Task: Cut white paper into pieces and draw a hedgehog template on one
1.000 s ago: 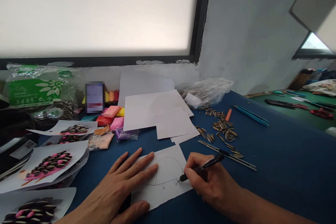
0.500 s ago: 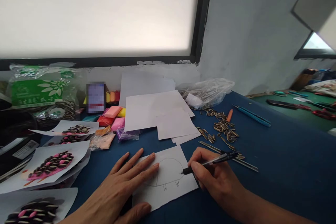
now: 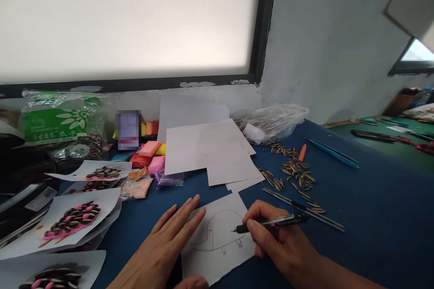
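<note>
On the blue table lies a sheet of white paper [image 3: 224, 262] bearing a pen outline of a rounded body with a head part at its left and small legs below. My left hand [image 3: 169, 239] rests with outstretched fingers on the paper's left side, covering part of the drawing. A black gel pen [image 3: 271, 223] is pinched in my right hand [image 3: 278, 235]. Its tip is over the inside of the outline, near the right curve; whether it touches the paper I cannot tell.
Printed pictures [image 3: 77, 221] of seed-covered figures lie left, near colourful clay packets [image 3: 149, 150] and a green seed bag [image 3: 57, 122]. Blank sheets [image 3: 200, 144] sit behind. Sunflower seeds [image 3: 298, 174], thin metal tools [image 3: 325, 219], an orange stick [image 3: 302, 152] and blue tweezers [image 3: 334, 153] are at right.
My left hand has drawn its fingers closer together and shifted on the paper, baring more of the head part. The paper appears slightly lower and further right; the pen tip now sits inside the outline.
</note>
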`<state>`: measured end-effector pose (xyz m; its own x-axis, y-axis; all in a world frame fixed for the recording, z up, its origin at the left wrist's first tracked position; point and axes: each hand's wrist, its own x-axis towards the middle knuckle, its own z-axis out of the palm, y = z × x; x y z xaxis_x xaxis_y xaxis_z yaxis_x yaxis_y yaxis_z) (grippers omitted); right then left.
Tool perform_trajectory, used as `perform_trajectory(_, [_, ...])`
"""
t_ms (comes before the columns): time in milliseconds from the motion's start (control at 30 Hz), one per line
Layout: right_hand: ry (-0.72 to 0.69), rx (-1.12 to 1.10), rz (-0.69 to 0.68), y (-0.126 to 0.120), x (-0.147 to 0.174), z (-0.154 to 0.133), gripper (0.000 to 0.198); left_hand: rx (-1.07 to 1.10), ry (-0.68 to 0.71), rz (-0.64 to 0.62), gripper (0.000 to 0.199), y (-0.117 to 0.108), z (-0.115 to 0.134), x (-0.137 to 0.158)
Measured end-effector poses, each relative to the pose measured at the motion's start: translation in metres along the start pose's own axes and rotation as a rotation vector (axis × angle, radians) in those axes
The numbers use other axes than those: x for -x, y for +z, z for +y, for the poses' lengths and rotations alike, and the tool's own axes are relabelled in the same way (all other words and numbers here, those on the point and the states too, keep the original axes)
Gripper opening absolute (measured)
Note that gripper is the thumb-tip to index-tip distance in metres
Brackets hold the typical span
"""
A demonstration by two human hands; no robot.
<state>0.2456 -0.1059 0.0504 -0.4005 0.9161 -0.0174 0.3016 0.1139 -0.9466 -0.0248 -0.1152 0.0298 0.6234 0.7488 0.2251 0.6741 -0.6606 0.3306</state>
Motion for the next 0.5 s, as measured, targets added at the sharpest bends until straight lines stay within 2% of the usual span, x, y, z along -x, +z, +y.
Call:
perform_trajectory(100, [0.000,-0.008,-0.001,-0.001,-0.002,0.003,0.029,0.027,-0.021,0.024,0.081,0.000,-0.004,0.003])
perform_trajectory(267, [-0.025,0.029,0.006,0.000,-0.003,0.001,0.027,0.046,0.004,-0.013,0.083,-0.003,-0.005,0.001])
perform_trajectory(433, [-0.202,0.135,0.033,0.006,-0.003,-0.010,0.023,0.035,-0.017,-0.033,0.084,-0.003,-0.003,-0.002])
perform_trajectory(500, [-0.220,0.169,0.029,0.009,-0.003,-0.014,0.020,0.033,-0.026,-0.049,0.083,-0.002,-0.003,-0.002])
